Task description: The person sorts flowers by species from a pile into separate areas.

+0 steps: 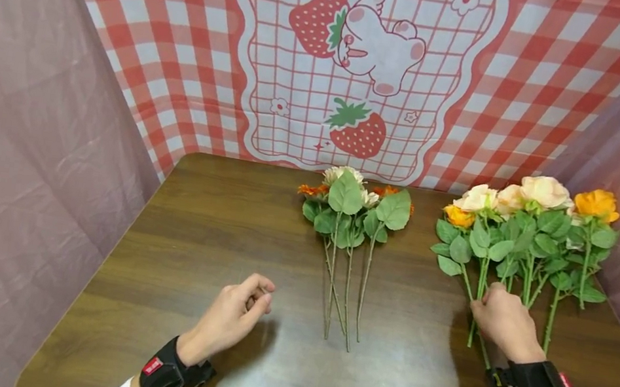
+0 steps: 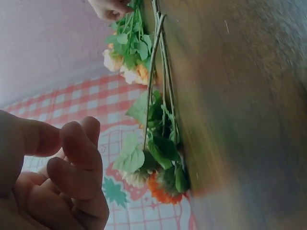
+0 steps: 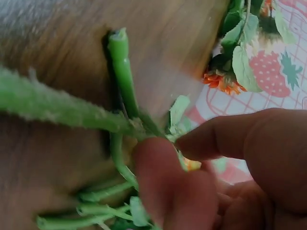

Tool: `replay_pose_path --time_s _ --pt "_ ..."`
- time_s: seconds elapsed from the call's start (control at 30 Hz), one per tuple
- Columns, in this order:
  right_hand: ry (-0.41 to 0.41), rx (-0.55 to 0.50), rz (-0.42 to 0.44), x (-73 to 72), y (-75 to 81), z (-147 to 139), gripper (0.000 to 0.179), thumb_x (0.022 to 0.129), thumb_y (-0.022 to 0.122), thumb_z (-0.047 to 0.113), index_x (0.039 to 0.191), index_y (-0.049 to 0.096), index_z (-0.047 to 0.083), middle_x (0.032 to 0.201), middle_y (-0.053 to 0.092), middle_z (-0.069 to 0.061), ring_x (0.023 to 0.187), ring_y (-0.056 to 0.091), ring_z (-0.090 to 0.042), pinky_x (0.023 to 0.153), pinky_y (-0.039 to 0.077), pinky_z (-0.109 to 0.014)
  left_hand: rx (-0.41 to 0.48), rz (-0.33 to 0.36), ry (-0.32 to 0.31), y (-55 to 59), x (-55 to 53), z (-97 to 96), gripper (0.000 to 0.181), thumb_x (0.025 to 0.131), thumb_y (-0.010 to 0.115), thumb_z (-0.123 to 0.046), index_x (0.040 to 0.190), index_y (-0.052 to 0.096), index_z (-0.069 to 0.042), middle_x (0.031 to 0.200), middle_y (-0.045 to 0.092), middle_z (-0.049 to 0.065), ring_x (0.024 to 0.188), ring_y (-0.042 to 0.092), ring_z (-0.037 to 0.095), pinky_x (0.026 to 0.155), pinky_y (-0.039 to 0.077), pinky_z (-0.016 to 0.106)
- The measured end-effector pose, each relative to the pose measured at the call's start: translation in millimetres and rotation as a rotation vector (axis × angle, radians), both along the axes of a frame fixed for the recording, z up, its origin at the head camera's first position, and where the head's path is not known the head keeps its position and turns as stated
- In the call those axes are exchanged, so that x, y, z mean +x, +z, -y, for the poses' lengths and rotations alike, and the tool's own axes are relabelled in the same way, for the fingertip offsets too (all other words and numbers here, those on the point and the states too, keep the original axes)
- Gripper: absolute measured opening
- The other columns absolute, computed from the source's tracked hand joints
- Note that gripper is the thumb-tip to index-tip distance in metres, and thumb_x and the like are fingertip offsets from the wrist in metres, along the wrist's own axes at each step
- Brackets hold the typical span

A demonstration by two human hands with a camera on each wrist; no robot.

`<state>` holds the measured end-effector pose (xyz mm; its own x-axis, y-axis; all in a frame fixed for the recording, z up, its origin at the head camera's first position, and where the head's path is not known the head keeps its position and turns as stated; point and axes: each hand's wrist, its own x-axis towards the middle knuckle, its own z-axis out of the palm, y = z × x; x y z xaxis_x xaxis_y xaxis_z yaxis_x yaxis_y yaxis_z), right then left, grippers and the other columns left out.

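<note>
My right hand point(image 1: 506, 323) pinches a green rose stem point(image 3: 57, 108) between thumb and fingertips; its cut end runs back toward the wrist. In the head view this stem leads up toward a small orange rose point(image 1: 458, 216) at the left of the rose pile. Cream roses point(image 1: 545, 191) and another orange rose point(image 1: 597, 204) lie beyond the hand. My left hand point(image 1: 234, 312) hovers over the table's left half, fingers loosely curled, holding nothing. Nearest to it is a bunch of white and orange flowers point(image 1: 342, 177) with thin brown stems point(image 1: 346, 291).
The brown wooden table point(image 1: 193, 223) backs onto a red checked cloth point(image 1: 191, 25) with strawberry prints. Pinkish fabric hangs point(image 1: 38, 135) at both sides. Other cut rose stems point(image 3: 72, 223) lie close under the right hand.
</note>
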<state>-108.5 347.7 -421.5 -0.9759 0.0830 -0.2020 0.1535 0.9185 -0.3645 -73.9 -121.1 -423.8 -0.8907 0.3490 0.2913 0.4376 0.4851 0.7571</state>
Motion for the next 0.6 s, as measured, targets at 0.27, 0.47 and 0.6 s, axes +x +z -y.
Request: replay_pose_path --time_s 0.27,0.47,0.6 --pt "0.058 0.069 -0.236 14.8 12.6 25 0.025 0.098 0.048 0.019 0.076 0.042 0.008 0.06 0.038 -0.004 0.051 0.04 -0.02 0.047 0.028 -0.034 -0.198 0.017 0.058 7.3 -15.6 9.9 0.011 0.098 0.06 -0.01 0.107 0.065 -0.008 0.086 0.067 -0.004 0.072 0.06 0.006 0.064 0.05 0.024" --pt "0.237 -0.082 -0.524 0.3 13.6 76 0.019 0.097 0.061 0.014 0.079 0.057 0.01 0.064 0.05 0.002 0.054 0.041 -0.011 0.051 0.033 -0.028 -0.376 -0.142 0.034 21.0 -51.9 15.4 0.022 0.1 0.06 -0.02 0.115 0.064 -0.004 0.11 0.065 0.01 0.101 0.061 0.024 0.084 0.053 0.04" --pt "0.336 -0.153 -0.58 -23.6 9.7 99 0.016 0.097 0.063 0.017 0.102 0.067 0.003 0.093 0.066 -0.012 0.082 0.06 -0.026 0.073 0.049 -0.041 -0.471 -0.183 -0.068 30.6 -79.9 1.4 0.043 0.102 0.056 -0.032 0.133 0.056 -0.003 0.139 0.05 0.023 0.13 0.046 0.038 0.104 0.042 0.053"
